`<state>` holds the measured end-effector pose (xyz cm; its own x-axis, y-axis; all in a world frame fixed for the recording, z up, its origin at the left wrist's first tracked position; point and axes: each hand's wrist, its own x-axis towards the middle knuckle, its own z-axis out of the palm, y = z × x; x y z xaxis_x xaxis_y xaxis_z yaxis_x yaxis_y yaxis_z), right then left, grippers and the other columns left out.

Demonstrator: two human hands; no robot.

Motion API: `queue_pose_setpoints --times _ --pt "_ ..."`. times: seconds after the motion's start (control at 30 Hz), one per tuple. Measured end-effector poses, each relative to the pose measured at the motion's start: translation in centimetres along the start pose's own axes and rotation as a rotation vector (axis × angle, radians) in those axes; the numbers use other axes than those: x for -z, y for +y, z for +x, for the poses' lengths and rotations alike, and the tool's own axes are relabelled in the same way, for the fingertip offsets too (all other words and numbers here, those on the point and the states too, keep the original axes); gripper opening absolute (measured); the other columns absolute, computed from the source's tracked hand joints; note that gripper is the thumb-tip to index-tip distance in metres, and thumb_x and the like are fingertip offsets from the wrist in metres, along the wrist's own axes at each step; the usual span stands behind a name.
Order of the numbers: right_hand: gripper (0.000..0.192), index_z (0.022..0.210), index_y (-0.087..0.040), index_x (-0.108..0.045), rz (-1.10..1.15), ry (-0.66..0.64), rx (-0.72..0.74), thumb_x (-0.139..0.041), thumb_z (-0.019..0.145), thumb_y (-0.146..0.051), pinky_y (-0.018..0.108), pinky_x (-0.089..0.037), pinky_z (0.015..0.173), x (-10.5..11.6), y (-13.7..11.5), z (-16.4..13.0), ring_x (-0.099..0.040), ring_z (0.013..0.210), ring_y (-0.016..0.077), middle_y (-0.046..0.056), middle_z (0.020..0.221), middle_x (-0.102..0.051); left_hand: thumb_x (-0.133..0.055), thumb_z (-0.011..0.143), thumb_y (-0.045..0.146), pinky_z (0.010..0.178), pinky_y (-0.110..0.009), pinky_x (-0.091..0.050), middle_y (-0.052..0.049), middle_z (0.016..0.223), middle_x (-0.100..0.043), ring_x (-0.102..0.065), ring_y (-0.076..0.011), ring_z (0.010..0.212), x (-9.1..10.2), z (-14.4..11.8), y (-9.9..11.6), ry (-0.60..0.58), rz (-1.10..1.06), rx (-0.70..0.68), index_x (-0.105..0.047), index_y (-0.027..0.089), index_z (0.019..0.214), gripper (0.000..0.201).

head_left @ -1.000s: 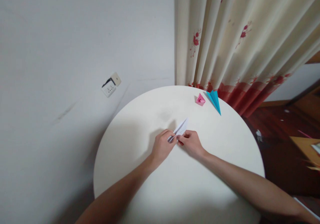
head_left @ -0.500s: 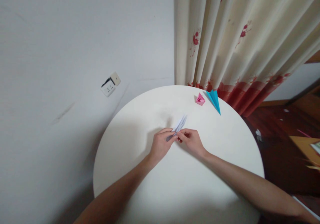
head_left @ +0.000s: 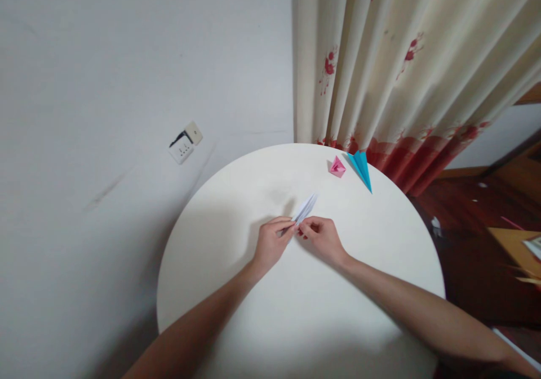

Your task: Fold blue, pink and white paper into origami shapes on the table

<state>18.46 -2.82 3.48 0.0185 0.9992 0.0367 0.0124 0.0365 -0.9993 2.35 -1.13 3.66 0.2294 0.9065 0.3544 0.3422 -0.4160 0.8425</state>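
The left hand (head_left: 271,242) and the right hand (head_left: 322,238) meet near the middle of the round table (head_left: 236,210), fingers of both pinched shut on the near end of a folded white paper (head_left: 305,209) that points toward one o'clock. Well beyond it, at one o'clock by the far rim, a pink paper shape (head_left: 337,167) lies just beside a blue paper plane (head_left: 362,168), with the curtain (head_left: 401,69) behind.

No text, label, brand, number or sign can be read anywhere. The white paper (head_left: 305,209) pinched at the fingertips is seen to be blank. The pink fold (head_left: 337,167) and the blue fold (head_left: 362,167), well beyond the fingers, carry no print. The wall socket (head_left: 185,142), far left of the fingers, is perhaps marked, but it is too small for anything to be made out. Only red flowers are printed on the curtain (head_left: 406,63).
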Motion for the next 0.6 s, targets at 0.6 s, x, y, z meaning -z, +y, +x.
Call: queue_pose_setpoints --times 0.6 --pt "0.027 0.06 -0.018 -0.062 -0.087 0.036 0.002 -0.063 0.077 -0.04 0.025 -0.041 0.054 -0.2 1.6 0.2 -0.054 0.055 0.0146 0.001 0.057 -0.063 -0.07 0.081 0.025 0.075 -0.028 -0.054 -0.005 0.09 -0.076 -0.069 -0.019 0.081 -0.5 -0.2 0.3 0.062 -0.02 0.115 -0.077 0.02 0.083 0.009"
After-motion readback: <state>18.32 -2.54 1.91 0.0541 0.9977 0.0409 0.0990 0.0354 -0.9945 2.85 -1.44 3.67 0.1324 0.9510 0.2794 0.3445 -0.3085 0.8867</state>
